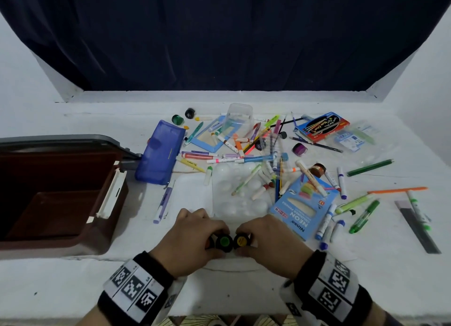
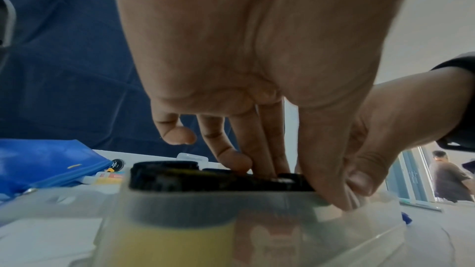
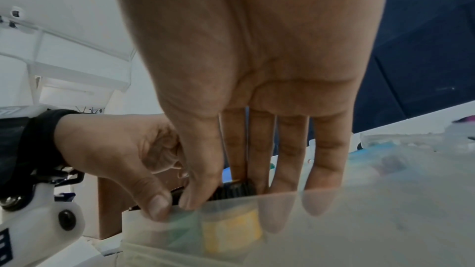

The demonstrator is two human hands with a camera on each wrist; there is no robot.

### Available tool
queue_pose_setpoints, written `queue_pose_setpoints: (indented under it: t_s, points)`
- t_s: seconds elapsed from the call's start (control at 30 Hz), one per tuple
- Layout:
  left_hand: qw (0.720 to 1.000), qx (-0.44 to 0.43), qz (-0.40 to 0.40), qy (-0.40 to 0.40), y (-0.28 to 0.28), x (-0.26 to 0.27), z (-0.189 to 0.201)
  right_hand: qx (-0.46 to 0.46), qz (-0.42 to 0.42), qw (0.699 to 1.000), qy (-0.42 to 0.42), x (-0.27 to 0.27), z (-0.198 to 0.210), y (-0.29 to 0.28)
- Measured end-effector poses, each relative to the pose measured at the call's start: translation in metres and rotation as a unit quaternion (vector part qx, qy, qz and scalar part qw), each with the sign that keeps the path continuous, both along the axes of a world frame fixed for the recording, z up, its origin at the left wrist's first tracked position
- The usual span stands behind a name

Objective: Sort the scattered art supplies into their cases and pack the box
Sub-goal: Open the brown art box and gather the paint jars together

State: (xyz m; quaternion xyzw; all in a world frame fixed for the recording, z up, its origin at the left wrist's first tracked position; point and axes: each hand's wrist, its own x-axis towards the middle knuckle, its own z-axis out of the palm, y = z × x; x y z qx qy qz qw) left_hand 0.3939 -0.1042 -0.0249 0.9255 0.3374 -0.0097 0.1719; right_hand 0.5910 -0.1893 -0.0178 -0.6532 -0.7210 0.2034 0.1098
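While the open brown box [image 1: 61, 199] sits well to the left of the hands, the left hand [image 1: 192, 238] curls its fingers round a green-capped paint pot [image 1: 224, 241]. Touching that pot on its right, a yellow-capped pot [image 1: 241, 240] is pinched by the right hand [image 1: 271, 240] between thumb and fingers. Both pots stand in a clear tray [image 3: 334, 230] at the near table edge. Beyond the hands lie a blue pouch [image 1: 161, 152], scattered markers [image 1: 312, 177] and, to the right, a pencil carton [image 1: 302, 206].
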Motion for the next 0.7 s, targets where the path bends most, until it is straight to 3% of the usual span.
queue_pose_setpoints:
  t_s: [0.2,0.33,0.53,0.7]
  points:
    - [1.0,0.024,0.006,0.011,-0.004,0.004,0.003,-0.002,0.004,0.992,-0.125,-0.016,0.004,-0.001]
    - [1.0,0.005,0.013,0.012,-0.005,0.005,0.006,0.001,-0.006,0.993,-0.121,-0.017,0.005,-0.001]
    - [0.99,-0.074,0.053,-0.106,-0.008,-0.001,0.008,-0.012,-0.079,0.994,0.075,0.002,0.003,-0.015]
    - [0.942,-0.137,0.108,-0.287,-0.018,0.02,0.032,0.104,-0.177,0.956,0.209,0.026,0.02,-0.021]
